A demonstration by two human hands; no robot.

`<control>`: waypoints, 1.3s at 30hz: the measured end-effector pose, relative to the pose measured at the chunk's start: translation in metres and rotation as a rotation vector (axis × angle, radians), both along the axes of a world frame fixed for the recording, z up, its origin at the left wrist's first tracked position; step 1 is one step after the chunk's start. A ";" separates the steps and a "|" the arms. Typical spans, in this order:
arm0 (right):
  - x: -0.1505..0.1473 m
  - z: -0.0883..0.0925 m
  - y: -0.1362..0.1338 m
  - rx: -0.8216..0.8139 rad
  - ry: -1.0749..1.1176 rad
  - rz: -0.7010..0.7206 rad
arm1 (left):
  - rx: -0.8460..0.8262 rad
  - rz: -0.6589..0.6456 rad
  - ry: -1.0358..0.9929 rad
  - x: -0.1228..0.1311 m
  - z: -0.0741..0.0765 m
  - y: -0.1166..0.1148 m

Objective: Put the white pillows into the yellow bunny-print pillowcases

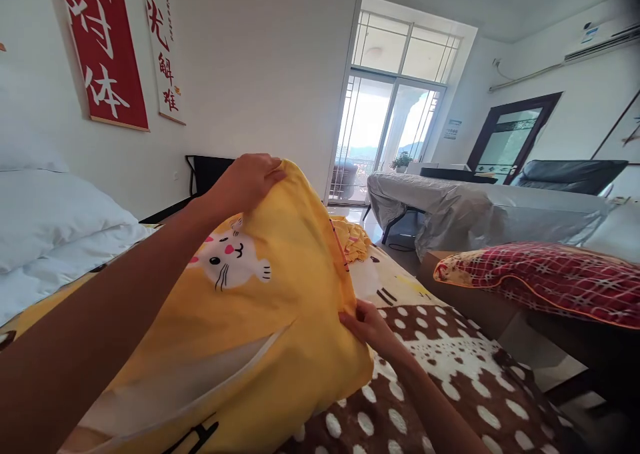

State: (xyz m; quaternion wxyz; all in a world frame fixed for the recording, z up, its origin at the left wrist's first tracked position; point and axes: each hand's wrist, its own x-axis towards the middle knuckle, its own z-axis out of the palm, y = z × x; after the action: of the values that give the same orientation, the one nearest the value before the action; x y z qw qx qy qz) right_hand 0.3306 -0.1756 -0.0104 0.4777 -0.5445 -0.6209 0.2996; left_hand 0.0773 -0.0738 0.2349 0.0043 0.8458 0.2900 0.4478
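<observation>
A yellow pillowcase [295, 267] with a white cartoon cat on it is held up in front of me. My left hand [250, 181] pinches its top corner, the fingers closed on the cloth. Lower on the right side, my right hand [367, 324] grips the edge between thumb and fingers. Along the pillowcase's lower front runs an opening, and something white [190, 387] shows inside it. Below the cloth lies a brown blanket [450, 361] with white spots.
White pillows [60, 207] are stacked at the left. A crumpled yellow cloth [353, 241] lies behind the pillowcase. On the right, a red plaid cushion [545, 281] rests on a box. Beyond it stands a plastic-covered table [480, 214], with a glass door [385, 127] farther back.
</observation>
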 end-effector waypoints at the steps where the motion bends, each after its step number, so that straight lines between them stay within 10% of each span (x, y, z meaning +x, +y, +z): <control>1: -0.002 0.000 -0.003 0.039 -0.035 -0.052 | 0.055 0.039 0.036 0.005 -0.002 0.001; 9: -0.013 -0.021 -0.003 0.307 -0.113 -0.477 | 0.120 0.083 -0.213 0.028 -0.019 0.000; 18: 0.027 -0.042 -0.024 -0.164 0.216 0.265 | 0.103 0.206 -0.222 0.010 -0.007 0.002; 27: 0.029 -0.057 -0.027 -0.105 -0.026 -0.059 | 0.112 0.221 -0.246 0.007 -0.011 0.013; 39: 0.008 -0.030 -0.031 -0.073 0.104 0.020 | -0.005 0.094 -0.284 0.013 -0.014 0.014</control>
State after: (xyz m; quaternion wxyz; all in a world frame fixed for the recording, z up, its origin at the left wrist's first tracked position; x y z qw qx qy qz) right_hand 0.3389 -0.2062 -0.0403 0.4859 -0.5391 -0.5893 0.3548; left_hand 0.0906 -0.0598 0.2213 0.0262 0.7594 0.3267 0.5621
